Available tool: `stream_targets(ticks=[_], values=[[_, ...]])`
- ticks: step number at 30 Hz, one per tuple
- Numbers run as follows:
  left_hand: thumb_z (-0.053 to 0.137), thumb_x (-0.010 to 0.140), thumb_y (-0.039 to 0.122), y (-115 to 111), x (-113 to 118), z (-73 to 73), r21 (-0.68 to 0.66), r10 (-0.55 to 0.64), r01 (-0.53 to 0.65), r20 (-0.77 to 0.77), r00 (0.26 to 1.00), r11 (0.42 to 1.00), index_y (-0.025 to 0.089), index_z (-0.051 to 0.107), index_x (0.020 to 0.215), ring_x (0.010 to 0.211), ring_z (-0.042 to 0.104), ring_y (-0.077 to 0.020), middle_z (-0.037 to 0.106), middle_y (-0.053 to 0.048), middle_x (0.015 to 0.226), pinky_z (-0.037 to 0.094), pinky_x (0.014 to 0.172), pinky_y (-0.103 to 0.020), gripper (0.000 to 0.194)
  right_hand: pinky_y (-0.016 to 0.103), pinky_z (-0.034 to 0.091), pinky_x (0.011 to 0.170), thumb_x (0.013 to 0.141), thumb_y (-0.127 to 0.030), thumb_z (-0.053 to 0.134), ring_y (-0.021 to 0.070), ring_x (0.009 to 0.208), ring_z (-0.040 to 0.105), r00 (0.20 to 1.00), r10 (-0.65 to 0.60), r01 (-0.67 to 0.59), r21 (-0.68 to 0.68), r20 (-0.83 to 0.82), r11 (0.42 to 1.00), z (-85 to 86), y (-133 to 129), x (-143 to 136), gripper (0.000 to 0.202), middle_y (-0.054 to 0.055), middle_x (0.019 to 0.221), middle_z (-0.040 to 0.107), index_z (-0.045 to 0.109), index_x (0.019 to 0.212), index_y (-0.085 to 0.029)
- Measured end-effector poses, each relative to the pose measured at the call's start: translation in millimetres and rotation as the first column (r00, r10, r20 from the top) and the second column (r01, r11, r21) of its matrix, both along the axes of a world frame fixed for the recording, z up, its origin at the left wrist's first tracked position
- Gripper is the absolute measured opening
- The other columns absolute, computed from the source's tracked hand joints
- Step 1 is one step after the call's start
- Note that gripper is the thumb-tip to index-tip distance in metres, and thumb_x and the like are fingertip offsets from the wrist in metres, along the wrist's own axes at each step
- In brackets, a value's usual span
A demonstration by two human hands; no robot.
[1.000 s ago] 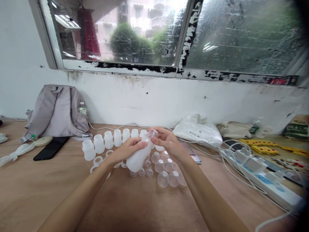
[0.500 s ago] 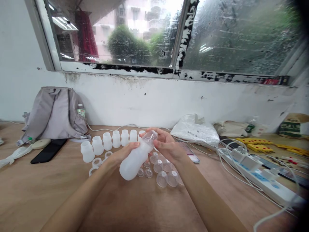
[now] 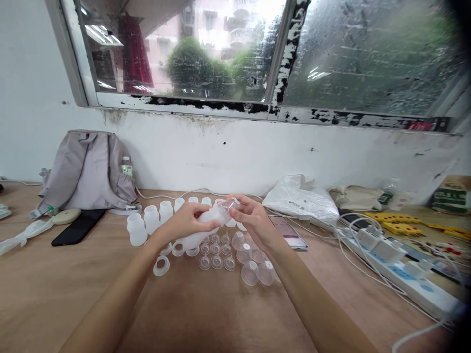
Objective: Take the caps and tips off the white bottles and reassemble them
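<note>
A frosted white baby bottle [image 3: 195, 240] is tilted above the table, its clear domed cap [image 3: 230, 205] pointing up and to the right. My left hand [image 3: 187, 220] is closed round the bottle's upper body from above. With fingers and thumb, my right hand [image 3: 253, 220] grips the cap end. Behind and left stand several open white bottles [image 3: 137, 230] in a curved row. Below the hands lie white collar rings [image 3: 161, 266], partly covered by the held bottle, and small clear nipples [image 3: 217, 263]. Larger clear domed caps [image 3: 250, 273] sit by my right wrist.
At the back left are a grey backpack [image 3: 84, 166] and a black phone [image 3: 78, 228]. Another phone [image 3: 289, 233] lies right of my right hand, before a white plastic bag [image 3: 301, 198]. A power strip [image 3: 401, 274] with loose cables and yellow parts [image 3: 397, 220] occupy the right.
My left hand has turned over onto the bottle's top side and shifted toward its neck. The bottle's base has swung up and away, uncovering more rings and nipples. My right hand stays on the cap.
</note>
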State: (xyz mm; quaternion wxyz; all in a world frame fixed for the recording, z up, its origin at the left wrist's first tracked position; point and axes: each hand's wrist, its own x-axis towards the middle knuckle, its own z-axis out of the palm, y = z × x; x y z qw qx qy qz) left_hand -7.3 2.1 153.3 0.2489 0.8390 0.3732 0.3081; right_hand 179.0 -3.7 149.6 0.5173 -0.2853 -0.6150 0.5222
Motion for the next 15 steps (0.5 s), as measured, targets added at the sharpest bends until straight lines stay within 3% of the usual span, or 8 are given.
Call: stream_targets(ticks=[3,6,8,10,12,15], values=[[0.055,0.069,0.04,-6,-1,3.9,0.199,0.113,-0.087,-0.121,0.986,0.976,0.017,0.06,0.072,0.057,0.044,-0.0095,0.049,0.003,0.061,0.033,0.053,-0.021,0.024,0.026,0.044,0.062,0.061,-0.036,0.071,0.0144,0.069,0.058,0.996,-0.085,0.086,-0.004,0.024,0.996,-3.0,4,0,0.033,0.003,0.078,0.066,0.059,0.086,-0.018],[0.06,0.064,0.038,-10,-4,6.3,0.419,0.255,-0.159,-0.183,0.949,0.894,0.021,0.06,0.094,0.077,0.051,-0.0159,0.056,-0.001,0.085,0.039,0.065,-0.024,0.034,0.025,0.043,0.055,0.064,-0.048,0.064,0.0128,0.057,0.055,0.982,-0.185,0.186,-0.059,0.024,0.981,-4.6,9,4,0.033,0.003,0.067,0.063,0.057,0.072,-0.017],[0.06,0.065,0.038,-10,-6,6.8,0.489,0.318,-0.185,-0.203,0.926,0.853,0.022,0.057,0.102,0.086,0.051,-0.0183,0.055,-0.003,0.093,0.04,0.071,-0.026,0.041,0.025,0.041,0.05,0.066,-0.055,0.057,0.0113,0.051,0.052,0.969,-0.242,0.245,-0.079,0.043,0.966,-3.5,13,9,0.038,0.002,0.065,0.06,0.054,0.068,-0.017],[0.059,0.066,0.039,-10,-8,6.3,0.498,0.346,-0.196,-0.228,0.91,0.845,0.023,0.055,0.104,0.086,0.051,-0.0182,0.055,-0.002,0.093,0.041,0.072,-0.027,0.041,0.023,0.037,0.045,0.068,-0.058,0.052,0.0097,0.047,0.047,0.932,-0.338,0.342,-0.008,0.131,0.94,-0.7,17,16,0.041,0.0,0.061,0.056,0.053,0.067,-0.018],[0.059,0.067,0.041,-9,-8,5.1,0.503,0.36,-0.196,-0.252,0.898,0.842,0.024,0.055,0.104,0.086,0.052,-0.0181,0.055,-0.002,0.094,0.042,0.071,-0.027,0.041,0.023,0.034,0.046,0.07,-0.058,0.05,0.0097,0.047,0.045,0.815,-0.509,0.479,0.173,0.276,0.86,3.0,19,26,0.039,-0.002,0.057,0.052,0.054,0.069,-0.019],[0.06,0.066,0.041,-7,-7,3.3,0.513,0.365,-0.178,-0.29,0.885,0.839,0.025,0.056,0.103,0.087,0.052,-0.0188,0.054,-0.002,0.096,0.042,0.071,-0.027,0.041,0.025,0.036,0.055,0.07,-0.047,0.055,0.0134,0.057,0.049,0.48,-0.704,0.527,0.47,0.524,0.708,5.5,23,44,0.03,-0.001,0.061,0.053,0.059,0.082,-0.021]])
